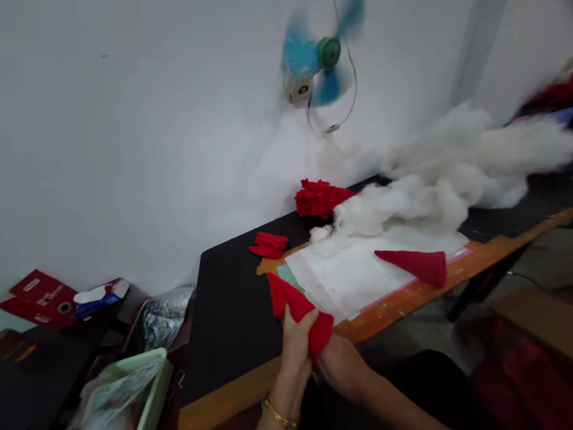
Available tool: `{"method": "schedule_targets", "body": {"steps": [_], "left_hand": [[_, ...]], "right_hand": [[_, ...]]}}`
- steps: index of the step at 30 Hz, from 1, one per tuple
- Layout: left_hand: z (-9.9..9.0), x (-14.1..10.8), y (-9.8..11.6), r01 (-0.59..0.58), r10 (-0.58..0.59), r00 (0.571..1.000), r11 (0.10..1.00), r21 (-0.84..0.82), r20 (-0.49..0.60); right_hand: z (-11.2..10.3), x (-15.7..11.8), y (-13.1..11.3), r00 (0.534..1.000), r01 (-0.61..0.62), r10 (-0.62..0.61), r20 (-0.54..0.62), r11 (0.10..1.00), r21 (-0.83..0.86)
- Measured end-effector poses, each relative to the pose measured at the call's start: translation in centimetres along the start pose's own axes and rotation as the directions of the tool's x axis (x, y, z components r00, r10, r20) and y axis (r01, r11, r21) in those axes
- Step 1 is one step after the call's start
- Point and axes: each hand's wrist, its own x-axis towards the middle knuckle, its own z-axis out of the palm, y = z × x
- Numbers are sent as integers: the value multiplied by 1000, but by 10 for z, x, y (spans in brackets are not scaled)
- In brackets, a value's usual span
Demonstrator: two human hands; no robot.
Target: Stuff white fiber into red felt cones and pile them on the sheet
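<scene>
- Red felt cone (297, 308), held in both hands just above the near edge of a black table (228, 294), its point aimed up and away and its wide mouth down at the palms.
- Left hand (293, 351), a gold bangle at the wrist, is closed around the lower side of the cone, thumb lying up along the felt.
- Right hand (337, 364) sits just under the cone's open end, fingers curled in against the mouth; whether they pinch the fabric or press inside it cannot be told, as the cone hides them.
- A second red cone (416, 265) lies on its side on a white sheet (352, 276) that covers an orange-edged board, well apart from the hands.
- White stuffing fibre (443, 174) is heaped along the far side of the table, beyond the sheet.
- Two stacks of flat red felt pieces (318, 197) sit near the fibre, by the wall; a small blue fan (320, 55) spins on the wall above.
- Judged from this, the step in hand is working the cone's open end, likely shaping or packing it.
- The next move would seem to call for one hand keeping the mouth open while the other reaches across the sheet for a tuft of fibre.
</scene>
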Motion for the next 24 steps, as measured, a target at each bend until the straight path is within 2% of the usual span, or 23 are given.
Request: {"method": "schedule_targets", "body": {"steps": [2, 4, 6, 7, 10, 12, 17, 21, 24], "left_hand": [[-4, 3, 4, 8, -10, 999, 999, -54, -36], [-7, 5, 12, 26, -34, 996, 995, -97, -77], [-6, 5, 17, 56, -66, 993, 993, -103, -95], [-4, 4, 18, 76, -85, 992, 992, -96, -91], [8, -3, 12, 135, -142, 987, 987, -90, -71], [19, -13, 4, 126, -133, 989, 987, -97, -62], [37, -39, -11, 103, -104, 994, 994, -24, -27], [35, -31, -9, 96, -96, 993, 995, -2, -75], [25, -17, -1, 148, -146, 984, 989, 6, -104]], "right_hand": [[-10, -7, -6, 999, 39, -40, 29, 999, 3], [-22, -12, -12, 995, 36, -35, -97, 999, 9], [-31, -14, -18, 968, 8, -4, -249, 1000, 16], [-34, -14, -20, 959, -1, 9, -285, 1000, 26], [-35, -12, -17, 963, 10, 12, -269, 997, 80], [-31, -11, -9, 961, 9, 22, -274, 994, 109], [-25, -19, 6, 917, -53, 88, -390, 994, 100], [-35, -24, -11, 932, -46, 87, -351, 991, 122], [-46, -35, -32, 948, -19, 66, -311, 988, 152]]}}
